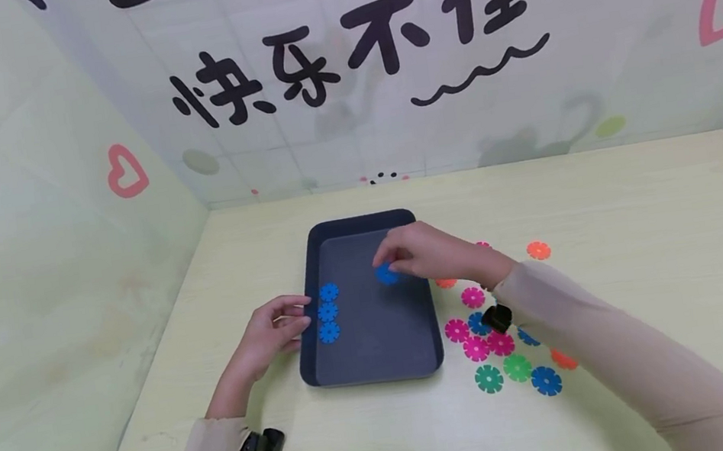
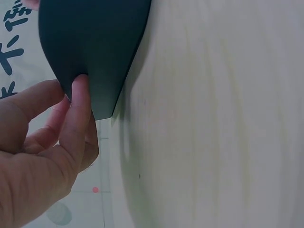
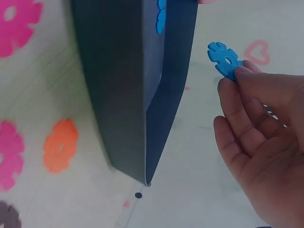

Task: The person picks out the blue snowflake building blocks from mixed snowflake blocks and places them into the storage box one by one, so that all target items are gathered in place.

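Note:
A dark grey rectangular tray (image 1: 378,346) lies on the table, with several blue notched plastic discs (image 1: 328,312) in a column along its left side. My left hand (image 1: 273,334) grips the tray's left edge, its fingertips at the rim and on the outer wall in the left wrist view. Above the tray's right half, my right hand (image 1: 416,248) pinches a blue notched disc (image 3: 223,59) between thumb and fingers. In the right wrist view this disc is tilted and raised, apart from the tray wall.
Right of the tray, loose notched discs lie scattered, among them pink (image 1: 472,297), orange (image 1: 538,251), green (image 1: 517,368) and blue (image 1: 546,381) ones. The right forearm passes over part of them. A printed wall sheet (image 1: 390,129) stands behind the table.

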A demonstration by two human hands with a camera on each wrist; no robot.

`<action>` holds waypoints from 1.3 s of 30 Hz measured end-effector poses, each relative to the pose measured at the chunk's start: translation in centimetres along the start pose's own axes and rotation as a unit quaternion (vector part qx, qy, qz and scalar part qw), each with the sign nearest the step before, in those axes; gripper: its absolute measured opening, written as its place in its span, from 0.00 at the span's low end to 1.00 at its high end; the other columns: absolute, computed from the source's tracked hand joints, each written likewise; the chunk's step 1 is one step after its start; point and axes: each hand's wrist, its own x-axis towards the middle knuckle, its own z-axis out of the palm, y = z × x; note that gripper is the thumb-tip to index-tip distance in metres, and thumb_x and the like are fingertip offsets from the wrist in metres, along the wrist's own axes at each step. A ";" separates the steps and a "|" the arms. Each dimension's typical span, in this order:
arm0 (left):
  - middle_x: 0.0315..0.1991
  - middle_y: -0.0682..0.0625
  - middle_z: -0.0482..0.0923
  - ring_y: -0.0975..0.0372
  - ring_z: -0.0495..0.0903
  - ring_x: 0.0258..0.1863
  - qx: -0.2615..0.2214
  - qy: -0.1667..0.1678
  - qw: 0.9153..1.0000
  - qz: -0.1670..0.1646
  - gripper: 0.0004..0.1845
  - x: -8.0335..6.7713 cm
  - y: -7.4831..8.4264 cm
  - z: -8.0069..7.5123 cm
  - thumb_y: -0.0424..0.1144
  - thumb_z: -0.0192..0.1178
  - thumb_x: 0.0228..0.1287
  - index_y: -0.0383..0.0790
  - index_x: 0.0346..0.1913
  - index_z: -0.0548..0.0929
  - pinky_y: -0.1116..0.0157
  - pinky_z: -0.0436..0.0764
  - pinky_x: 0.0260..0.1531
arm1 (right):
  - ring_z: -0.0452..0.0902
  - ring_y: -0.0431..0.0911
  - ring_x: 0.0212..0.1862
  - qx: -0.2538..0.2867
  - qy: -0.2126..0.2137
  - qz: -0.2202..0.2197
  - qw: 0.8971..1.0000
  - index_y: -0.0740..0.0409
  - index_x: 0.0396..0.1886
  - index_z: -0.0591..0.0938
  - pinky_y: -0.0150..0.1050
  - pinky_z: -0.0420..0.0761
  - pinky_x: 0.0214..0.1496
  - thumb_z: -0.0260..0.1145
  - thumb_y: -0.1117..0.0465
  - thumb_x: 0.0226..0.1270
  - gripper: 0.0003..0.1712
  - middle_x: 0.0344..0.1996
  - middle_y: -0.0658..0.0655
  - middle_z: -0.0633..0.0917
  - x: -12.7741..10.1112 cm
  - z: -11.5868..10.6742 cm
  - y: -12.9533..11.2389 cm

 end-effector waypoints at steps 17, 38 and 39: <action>0.43 0.41 0.67 0.57 0.76 0.35 0.000 -0.003 1.000 0.000 0.20 0.4 -0.2 -0.1 0.34 0.58 0.63 0.34 0.57 0.72 0.61 0.80 0.33 | 0.77 0.41 0.37 0.120 0.062 0.010 0.991 0.62 0.46 0.83 0.31 0.77 0.41 0.62 0.67 0.62 0.12 0.40 0.54 0.83 7.3 2.3 -0.5; 0.43 0.40 0.67 0.57 0.75 0.36 -0.005 -0.006 1.000 -0.002 0.20 0.0 0.1 -0.1 0.32 0.57 0.63 0.31 0.58 0.71 0.62 0.80 0.32 | 0.77 0.43 0.31 0.179 0.091 0.121 0.972 0.63 0.42 0.84 0.31 0.76 0.33 0.62 0.70 0.61 0.11 0.33 0.56 0.84 9.9 7.0 2.1; 0.43 0.40 0.67 0.57 0.75 0.36 -0.005 -0.006 1.000 -0.002 0.20 0.1 0.1 -0.1 0.32 0.56 0.63 0.31 0.58 0.71 0.62 0.80 0.33 | 0.77 0.43 0.31 0.178 0.090 0.120 0.973 0.63 0.42 0.84 0.31 0.76 0.32 0.62 0.70 0.60 0.11 0.33 0.56 0.84 9.9 7.2 2.2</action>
